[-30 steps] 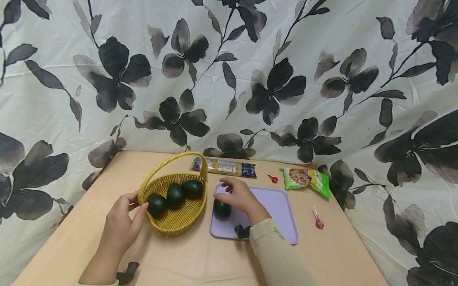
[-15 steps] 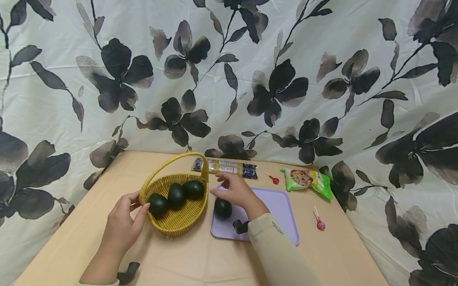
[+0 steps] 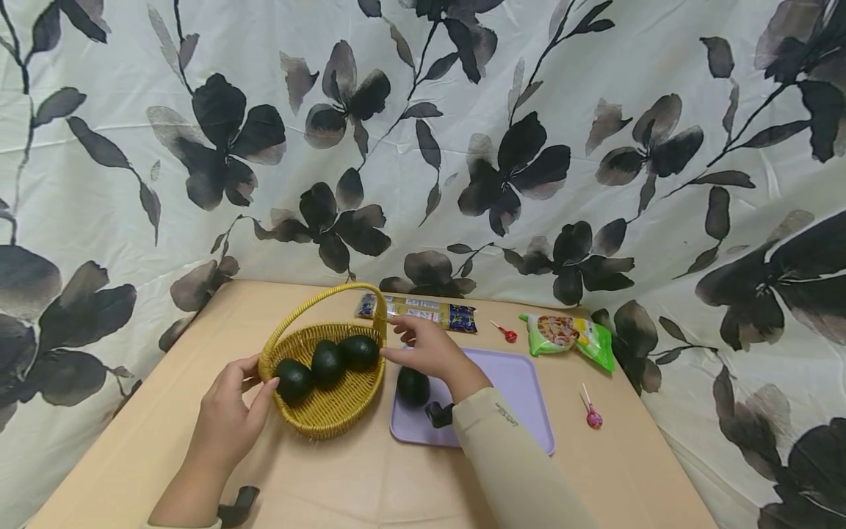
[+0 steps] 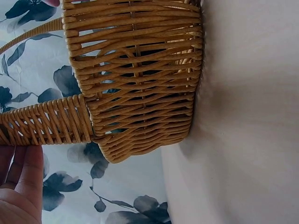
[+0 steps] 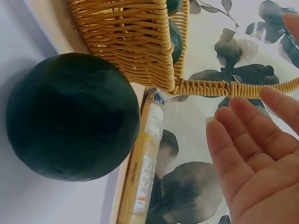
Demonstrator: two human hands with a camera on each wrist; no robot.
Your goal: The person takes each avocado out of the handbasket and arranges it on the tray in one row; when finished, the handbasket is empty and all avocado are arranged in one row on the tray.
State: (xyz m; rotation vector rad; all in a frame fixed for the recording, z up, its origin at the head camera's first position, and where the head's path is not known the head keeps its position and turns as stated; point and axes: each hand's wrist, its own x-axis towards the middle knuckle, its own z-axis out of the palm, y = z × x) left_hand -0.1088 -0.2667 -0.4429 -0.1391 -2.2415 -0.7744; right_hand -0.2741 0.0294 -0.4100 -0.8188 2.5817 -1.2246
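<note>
Off the smooth lilac tray (image 3: 512,389)'s left edge, a round woven basket (image 3: 327,408) holds three dark ovoid avocados (image 3: 327,364), left hand (image 3: 228,411) pinching its side, while the right hand (image 3: 431,353), fingers loosely extended, has shifted from above the tray to the handle (image 3: 380,312), contact unclear.

A: Basket (image 3: 328,424), made of what?

B: Woven in wicker-like strands; ribbed and rough overall (each strand smooth, faintly glossy).

A: And dark green fruits (image 3: 327,365)?

B: Smooth-looking in the skin, slightly uneven, with a soft sheen.

A: Tray (image 3: 518,397)?

B: Apparently plastic; smooth, satin to matt.

A: Long packet (image 3: 416,309) and green bag (image 3: 555,330)?

B: Glossy printed plastic film; crinkled on the green bag.

A: Red lollipop (image 3: 510,336), pink lollipop (image 3: 594,419)?

B: Shiny at the head; too small at the stick for telling plastic from paper.

A: Backdrop (image 3: 396,176), tabletop (image 3: 370,485), sleeve (image 3: 512,448)?

B: Respectively: printed cloth, matt and lightly creased; smooth and matt, of uncertain material; matt cloth.
</note>
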